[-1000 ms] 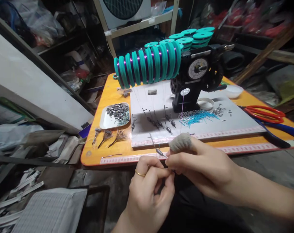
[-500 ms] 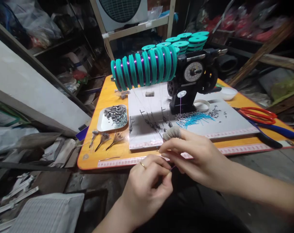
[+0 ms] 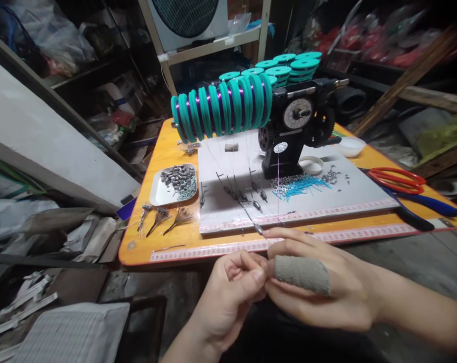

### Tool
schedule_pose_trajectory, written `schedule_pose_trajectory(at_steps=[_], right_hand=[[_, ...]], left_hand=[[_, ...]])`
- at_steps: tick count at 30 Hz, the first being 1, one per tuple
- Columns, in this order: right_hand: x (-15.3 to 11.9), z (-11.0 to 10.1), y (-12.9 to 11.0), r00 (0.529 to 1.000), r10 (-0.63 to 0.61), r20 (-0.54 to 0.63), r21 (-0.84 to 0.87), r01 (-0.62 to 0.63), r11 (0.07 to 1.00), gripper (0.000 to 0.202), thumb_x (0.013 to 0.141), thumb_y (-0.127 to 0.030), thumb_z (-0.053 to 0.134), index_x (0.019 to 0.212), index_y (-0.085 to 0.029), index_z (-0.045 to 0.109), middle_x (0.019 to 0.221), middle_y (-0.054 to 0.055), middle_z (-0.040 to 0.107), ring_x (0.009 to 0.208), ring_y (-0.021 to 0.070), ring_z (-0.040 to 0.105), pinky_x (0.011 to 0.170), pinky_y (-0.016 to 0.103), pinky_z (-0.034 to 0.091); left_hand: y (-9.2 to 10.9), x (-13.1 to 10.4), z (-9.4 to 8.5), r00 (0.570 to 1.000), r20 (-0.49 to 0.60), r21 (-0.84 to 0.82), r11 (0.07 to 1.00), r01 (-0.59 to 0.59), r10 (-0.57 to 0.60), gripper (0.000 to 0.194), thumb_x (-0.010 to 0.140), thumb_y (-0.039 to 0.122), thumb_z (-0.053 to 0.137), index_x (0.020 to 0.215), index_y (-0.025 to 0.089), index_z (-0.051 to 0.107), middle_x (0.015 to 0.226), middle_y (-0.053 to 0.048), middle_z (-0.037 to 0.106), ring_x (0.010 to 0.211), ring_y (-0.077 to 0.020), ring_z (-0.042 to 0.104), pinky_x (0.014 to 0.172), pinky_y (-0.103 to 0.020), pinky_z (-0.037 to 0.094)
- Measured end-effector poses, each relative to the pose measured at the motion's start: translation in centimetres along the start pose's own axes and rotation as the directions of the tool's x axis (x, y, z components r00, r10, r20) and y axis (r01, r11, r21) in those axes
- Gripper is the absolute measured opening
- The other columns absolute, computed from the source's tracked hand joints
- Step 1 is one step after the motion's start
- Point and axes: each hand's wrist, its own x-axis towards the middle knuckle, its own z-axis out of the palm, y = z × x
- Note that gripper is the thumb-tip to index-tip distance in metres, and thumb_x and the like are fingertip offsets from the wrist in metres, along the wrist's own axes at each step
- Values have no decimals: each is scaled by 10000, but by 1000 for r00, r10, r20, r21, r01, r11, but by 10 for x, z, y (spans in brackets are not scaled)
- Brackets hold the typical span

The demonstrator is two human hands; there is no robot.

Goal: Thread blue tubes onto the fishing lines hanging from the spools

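Observation:
My left hand (image 3: 232, 292) is closed in a pinch just off the table's front edge, its fingertips meeting those of my right hand (image 3: 349, 290). A grey cloth sleeve (image 3: 302, 275) wraps one finger of my right hand, whose fingers are bent together. A thin fishing line (image 3: 266, 239) runs down to my hands; the part between the fingertips is hidden. Just above my right fingertips hangs a dark sinker (image 3: 258, 229). Several more sinkers (image 3: 256, 205) dangle on lines below a row of teal spools (image 3: 222, 108) wound with purple line.
A black winding machine (image 3: 283, 161) with a dial carries the spools. A white tray (image 3: 155, 194) of metal pieces stands left. Blue strips (image 3: 302, 186) and small metal parts lie on the grey board (image 3: 220, 217). Red-handled (image 3: 396, 176) and blue-handled tools (image 3: 436, 204) rest at right.
My right hand has turned and dropped lower, so the cloth sleeve now faces up and the sinker shows above it. My left hand has shifted slightly, still pinching.

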Motion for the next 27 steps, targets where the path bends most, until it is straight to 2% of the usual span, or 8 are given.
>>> schedule_pose_trajectory(at_steps=[6,8,11,14,16,18,23,27], right_hand=[[-4,-7,1,999,35,11,36,-35,999,108,890,-126,584,834,-214,611,702,-26,626,669,124,610,897,326,520],[-2,-12,1,989,140,39,109,-143,984,134,907,-154,587,793,-221,610,649,-46,582,635,116,593,743,265,530],[3,-13,2,962,271,15,136,-271,953,181,941,-172,531,826,-204,667,753,-5,595,676,115,595,603,219,485],[10,-8,5,955,289,-61,75,-284,956,207,952,-156,509,869,-187,696,792,20,561,679,105,580,594,202,463],[12,-3,8,953,295,-65,63,-291,955,186,946,-137,521,874,-187,685,789,15,543,669,96,569,589,190,450],[11,-1,11,957,278,-80,42,-276,960,168,940,-121,529,881,-198,666,782,8,535,657,94,552,577,188,439],[-1,-7,9,999,18,-40,-12,-19,1000,179,885,-77,491,1000,-188,571,838,33,585,697,132,552,756,313,524],[-1,-8,1,997,-80,9,-154,80,985,176,829,-68,526,735,-216,537,702,-35,618,686,112,583,1064,421,397]], left_hand=[[-1,-1,-5,968,48,395,886,-244,245,194,805,245,733,694,147,607,874,-43,555,779,-119,529,696,-224,425],[-3,-3,-6,876,133,680,600,-421,463,86,836,143,670,758,156,635,964,-52,539,774,-104,556,657,-203,454],[-8,-5,-8,604,419,841,-38,-540,678,141,838,16,604,859,152,631,924,-43,543,682,-89,571,593,-200,488],[-10,-5,-9,404,692,711,-473,-520,598,156,840,-16,584,941,92,634,900,-97,631,750,-169,630,686,-292,549],[-8,-4,-9,364,785,616,-573,-540,501,179,828,-31,581,976,54,635,943,-153,684,775,-207,649,694,-332,553],[-4,-4,-7,443,722,681,-431,-593,532,173,812,-36,588,925,86,635,935,-138,703,706,-175,633,609,-288,521],[-1,-5,-1,935,33,545,778,-313,353,165,811,184,703,696,156,588,817,-38,640,612,-78,504,515,-186,370],[-6,-2,0,998,-27,13,998,-60,60,285,715,278,823,663,128,587,767,-18,607,613,-60,461,596,-191,358]])
